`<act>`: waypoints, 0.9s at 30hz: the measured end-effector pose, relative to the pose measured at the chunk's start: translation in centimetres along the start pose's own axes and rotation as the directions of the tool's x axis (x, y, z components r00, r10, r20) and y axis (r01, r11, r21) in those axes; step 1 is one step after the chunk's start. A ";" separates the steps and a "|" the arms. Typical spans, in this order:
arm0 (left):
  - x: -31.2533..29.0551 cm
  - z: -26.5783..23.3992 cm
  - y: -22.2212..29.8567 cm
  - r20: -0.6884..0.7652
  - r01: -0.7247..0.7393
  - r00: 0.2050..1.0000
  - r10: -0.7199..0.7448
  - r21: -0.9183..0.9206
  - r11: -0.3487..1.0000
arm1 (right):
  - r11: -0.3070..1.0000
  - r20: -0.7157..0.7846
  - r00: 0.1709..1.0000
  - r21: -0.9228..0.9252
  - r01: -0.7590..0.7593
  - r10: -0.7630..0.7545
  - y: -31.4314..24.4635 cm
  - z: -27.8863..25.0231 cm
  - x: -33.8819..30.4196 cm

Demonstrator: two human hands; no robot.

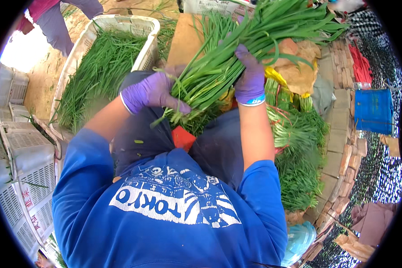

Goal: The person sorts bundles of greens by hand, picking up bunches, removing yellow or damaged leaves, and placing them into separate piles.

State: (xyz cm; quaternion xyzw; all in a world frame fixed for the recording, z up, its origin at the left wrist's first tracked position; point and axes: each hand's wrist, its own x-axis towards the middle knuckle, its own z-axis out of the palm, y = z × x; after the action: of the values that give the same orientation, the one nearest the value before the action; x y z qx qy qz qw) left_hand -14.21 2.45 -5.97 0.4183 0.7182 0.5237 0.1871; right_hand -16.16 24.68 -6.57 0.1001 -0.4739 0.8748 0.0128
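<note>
A large bunch of garlic chives [236, 58] slants across my lap, long flat green leaves fanning to the upper right and pale cut ends at the lower left. My left hand [154, 93], in a purple glove, supports the stem end, thumb in front and fingers partly hidden behind. Around the bunch's right side closes my right hand [251, 76], also purple-gloved, its thumb up against the leaves. Between my knees, under the bunch, lie more loose greens, and a red piece [183, 138] shows there.
On the left stands a white plastic crate [154, 38] full of loose chives [107, 62]. Tied bundles of chives [295, 134] are piled on the right by a brick edging [337, 152]. A blue bin [374, 110] sits beyond it. Stacked white crates [29, 152] fill the far left; a person's legs [56, 27] show behind.
</note>
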 end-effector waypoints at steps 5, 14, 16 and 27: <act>4.4 -7.3 -2.0 -0.080 -0.200 0.979 0.187 -0.552 0.810 | 0.993 0.100 0.994 -0.096 0.062 -0.053 -0.5 4.7 6.0; 9.5 -8.7 -7.0 -0.398 -0.140 0.915 0.063 -0.166 0.976 | 0.813 0.428 0.903 -0.539 0.222 0.038 4.8 -3.0 13.2; 10.4 -8.1 -9.0 -0.443 -0.068 0.891 0.102 0.093 0.993 | 0.761 0.255 0.925 -0.647 -0.052 0.280 4.7 -4.6 12.8; 12.2 -10.0 -8.3 -0.361 0.084 0.927 -0.099 -0.057 0.995 | 0.995 0.314 0.947 0.053 -0.089 0.068 8.7 1.4 11.7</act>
State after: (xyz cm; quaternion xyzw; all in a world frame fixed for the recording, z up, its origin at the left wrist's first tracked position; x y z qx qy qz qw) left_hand -31.71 5.43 -7.63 0.2764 0.7481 0.5974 0.0835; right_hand -28.40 17.86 -10.81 0.2182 -0.4442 0.8632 -0.1001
